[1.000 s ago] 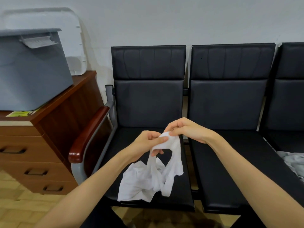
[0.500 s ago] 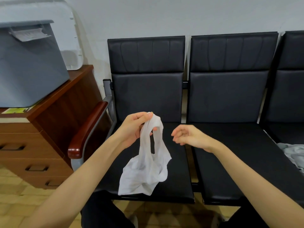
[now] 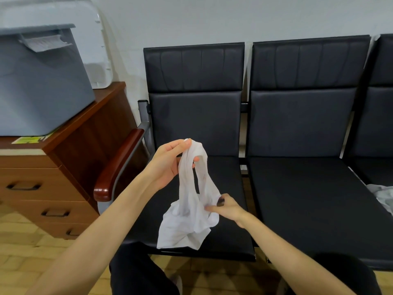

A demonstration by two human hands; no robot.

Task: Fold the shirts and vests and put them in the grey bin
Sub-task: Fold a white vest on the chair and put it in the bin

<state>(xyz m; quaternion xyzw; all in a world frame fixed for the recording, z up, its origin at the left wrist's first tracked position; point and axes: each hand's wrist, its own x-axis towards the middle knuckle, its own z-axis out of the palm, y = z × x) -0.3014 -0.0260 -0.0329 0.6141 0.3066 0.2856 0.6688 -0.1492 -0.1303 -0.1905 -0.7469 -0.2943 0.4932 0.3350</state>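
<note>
Person's left hand (image 3: 170,161) pinches the white vest (image 3: 191,205) by its bunched straps, thumb and fingers clamped on the fabric up top, so the body hangs free and gravity pulls it straight. The vest's lower part sags onto the front of the black seat (image 3: 229,188), crumpled, w/ nothing folded yet.

Right hand (image 3: 225,207) is down at the vest's side, near where strap meets body, fingers curled onto the cloth in a light pinch. Probably finding the side edge to spread the thing flat on the seat, i.e. still at the straightening stage.

Grey bin (image 3: 42,88) sits on the wooden drawer cabinet (image 3: 70,167) to the left, well apart from the vest, so it's an easy reach later. Another pale garment (image 3: 382,199) waits on the far right seat.
</note>
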